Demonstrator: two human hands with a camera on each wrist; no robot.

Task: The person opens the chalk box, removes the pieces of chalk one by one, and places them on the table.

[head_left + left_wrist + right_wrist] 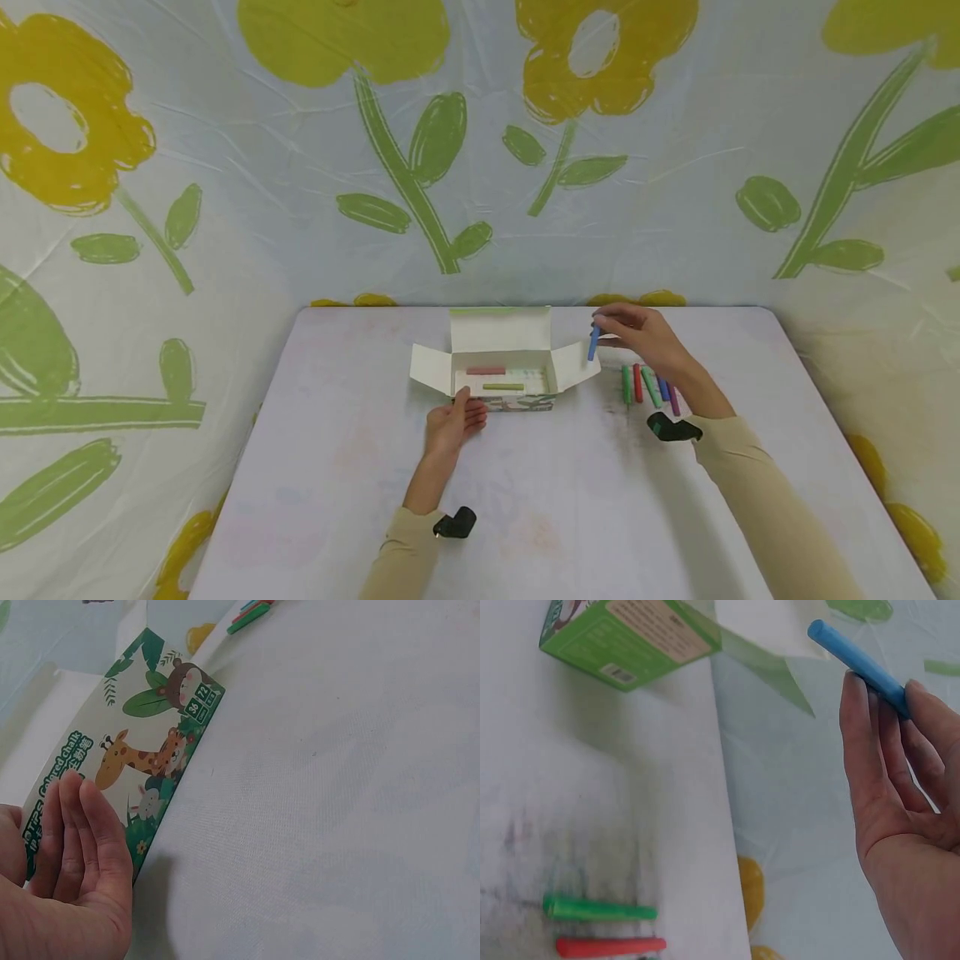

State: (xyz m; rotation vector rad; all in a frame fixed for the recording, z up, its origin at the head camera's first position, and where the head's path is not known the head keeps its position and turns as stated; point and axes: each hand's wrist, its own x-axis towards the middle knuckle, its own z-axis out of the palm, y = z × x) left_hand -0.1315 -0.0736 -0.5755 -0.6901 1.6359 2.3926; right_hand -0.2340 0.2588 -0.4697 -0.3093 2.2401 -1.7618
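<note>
The right hand (641, 332) is pinching blue chalk (594, 342) while the left hand (450, 425) is gripping the box (525, 403) along its near side.

The chalk stick (859, 666) is plain blue, while the box (146, 735) is white inside, its pale front printed with a giraffe, a tiger and green leaves, its end panel (604, 654) green. The pink-red chalk (486, 372) and yellow-green chalk (503, 387) are plain; yellow flowers and green stems pattern the pale backdrop (292, 167), and the sleeves (765, 496) are plain beige.
</note>
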